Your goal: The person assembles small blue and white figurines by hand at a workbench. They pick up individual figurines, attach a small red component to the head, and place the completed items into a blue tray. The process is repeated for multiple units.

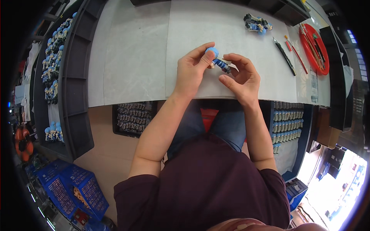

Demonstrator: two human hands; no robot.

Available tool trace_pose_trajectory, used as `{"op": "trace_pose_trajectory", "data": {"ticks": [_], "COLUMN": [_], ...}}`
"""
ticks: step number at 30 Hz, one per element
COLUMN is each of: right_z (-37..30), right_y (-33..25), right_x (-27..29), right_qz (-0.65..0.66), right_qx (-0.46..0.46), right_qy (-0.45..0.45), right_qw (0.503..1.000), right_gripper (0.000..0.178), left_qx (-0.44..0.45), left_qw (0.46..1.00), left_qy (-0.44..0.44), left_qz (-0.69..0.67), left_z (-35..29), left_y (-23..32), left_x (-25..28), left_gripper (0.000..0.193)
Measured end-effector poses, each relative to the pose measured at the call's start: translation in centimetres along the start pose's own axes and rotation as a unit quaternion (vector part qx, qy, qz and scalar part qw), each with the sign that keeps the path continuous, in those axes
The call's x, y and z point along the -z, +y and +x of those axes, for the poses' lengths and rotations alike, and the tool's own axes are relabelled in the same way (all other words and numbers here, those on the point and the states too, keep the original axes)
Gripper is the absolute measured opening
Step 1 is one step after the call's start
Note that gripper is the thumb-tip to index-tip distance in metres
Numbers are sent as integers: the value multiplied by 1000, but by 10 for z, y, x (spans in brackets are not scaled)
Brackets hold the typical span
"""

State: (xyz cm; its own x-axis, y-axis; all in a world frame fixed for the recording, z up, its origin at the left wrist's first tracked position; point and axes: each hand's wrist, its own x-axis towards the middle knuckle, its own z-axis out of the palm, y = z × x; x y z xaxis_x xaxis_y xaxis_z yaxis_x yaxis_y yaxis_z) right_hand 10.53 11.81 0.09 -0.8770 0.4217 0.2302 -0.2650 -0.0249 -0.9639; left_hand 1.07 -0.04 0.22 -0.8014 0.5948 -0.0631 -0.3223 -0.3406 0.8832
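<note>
A small painted figurine (221, 65) with a light blue cap and a blue striped body is held over the white worktable (135, 54). My left hand (189, 71) pinches it at the capped head between thumb and fingers. The body slants down to the right, toward my right hand (246, 80). That hand is curved around the figurine's lower end, thumb and fingers apart. Whether its hidden fingers touch the figurine I cannot tell.
Several like figurines (257, 25) lie at the far right of the table. Nearby are a black pen-like tool (285, 57), a thin red brush (298, 57) and a red oval tray (325, 69) of brushes. Figurine-filled trays (79, 73) stand left, with others below the table edge.
</note>
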Motion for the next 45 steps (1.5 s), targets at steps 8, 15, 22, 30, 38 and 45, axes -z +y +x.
{"op": "trace_pose_trajectory", "data": {"ticks": [8,15,22,30,38,45], "right_z": [2,3,2,1,3,4], "right_y": [-4,2,3,-4,-5,-2], "right_x": [-2,-1,-1,-2,-2,-2], "right_qz": [33,16,21,13,17,45], "right_qx": [-66,-18,-23,-58,-80,-61], "right_qy": [35,41,44,26,31,45], "right_qw": [997,999,999,998,996,996], "right_gripper": [36,39,37,30,35,35], "left_qx": [-26,-18,-21,-19,3,-4], "left_qw": [998,998,999,999,998,999], "left_qy": [-25,-3,14,7,-16,-23], "left_qz": [-54,-62,-44,-30,-62,-45], "left_z": [0,-1,0,-1,-2,-1], "left_y": [-1,2,-3,-2,2,0], "left_x": [1,-3,-1,0,-1,1], "left_gripper": [31,29,30,34,31,28]}}
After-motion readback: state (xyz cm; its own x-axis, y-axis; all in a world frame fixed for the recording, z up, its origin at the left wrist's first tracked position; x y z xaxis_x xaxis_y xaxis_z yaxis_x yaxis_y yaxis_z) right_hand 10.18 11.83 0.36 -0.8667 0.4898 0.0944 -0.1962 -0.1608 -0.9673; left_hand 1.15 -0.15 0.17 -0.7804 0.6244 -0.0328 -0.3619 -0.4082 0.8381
